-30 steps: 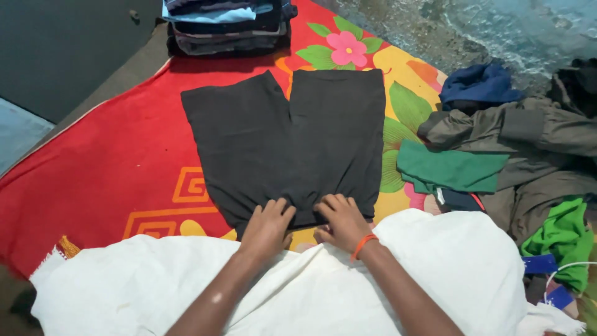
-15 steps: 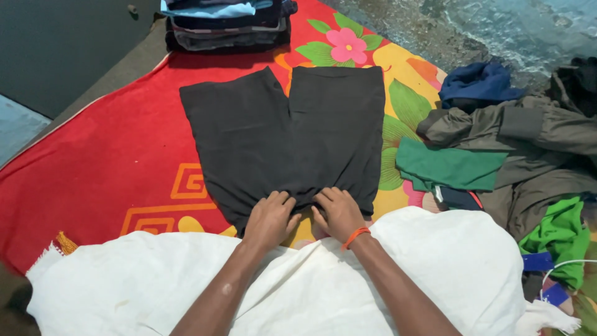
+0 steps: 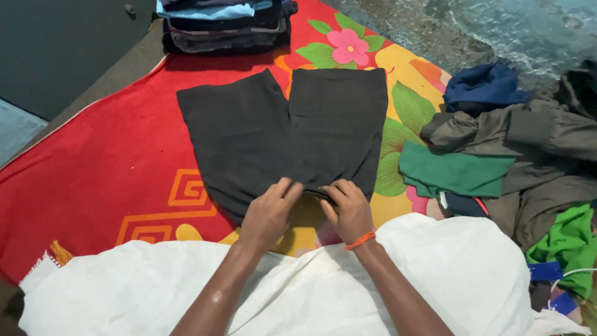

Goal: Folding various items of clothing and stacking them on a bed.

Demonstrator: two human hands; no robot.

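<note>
While both hands pinch black shorts (image 3: 286, 137) waistband, L hand (image 3: 268, 214) & R hand (image 3: 350, 210) side by side; folded stack (image 3: 224, 25) far ahead, loose clothes pile (image 3: 516, 149) right of R hand, white cloth (image 3: 460, 274) under wrists.

no packages, labels, signs or screens show anywhere among the clothes and blanket.

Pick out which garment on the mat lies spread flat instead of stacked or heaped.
The black shorts, spread flat on the red mat under both hands. The folded stack sits behind; the rest are heaped at right.
</note>
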